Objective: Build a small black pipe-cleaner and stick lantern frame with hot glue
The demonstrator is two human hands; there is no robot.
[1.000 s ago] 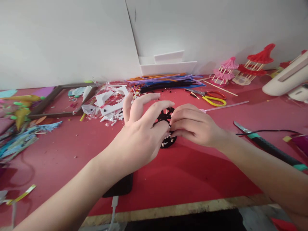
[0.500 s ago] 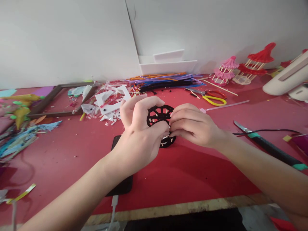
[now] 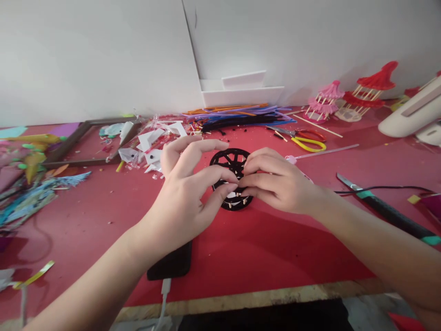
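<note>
A small black round frame (image 3: 223, 156), with wheel-like spokes and short pale sticks between its rings, stands in front of me; it looks made of fuzzy craft stems. My left hand (image 3: 189, 193) pinches at its middle with thumb and forefinger, the other fingers raised and curved. Its right side is gripped by my right hand (image 3: 279, 181), whose fingers are bunched together and cover part of the rings. The fingertips of both hands almost meet. Under my left wrist lies a black phone (image 3: 175, 264) with a white cable (image 3: 165, 287) plugged in.
Behind are craft stems (image 3: 241, 115), scissors (image 3: 308, 140) and plastic scraps (image 3: 151, 138). A glue stick (image 3: 324, 152) and a black-and-green knife (image 3: 382, 207) lie right. Pink (image 3: 325, 103) and red (image 3: 370, 94) pagoda models stand at the back. Left is a brown frame (image 3: 65, 145).
My left hand has shifted slightly left, its thumb and forefinger now pinching more visibly at the black frame's middle. My right hand keeps its grip on the right side.
</note>
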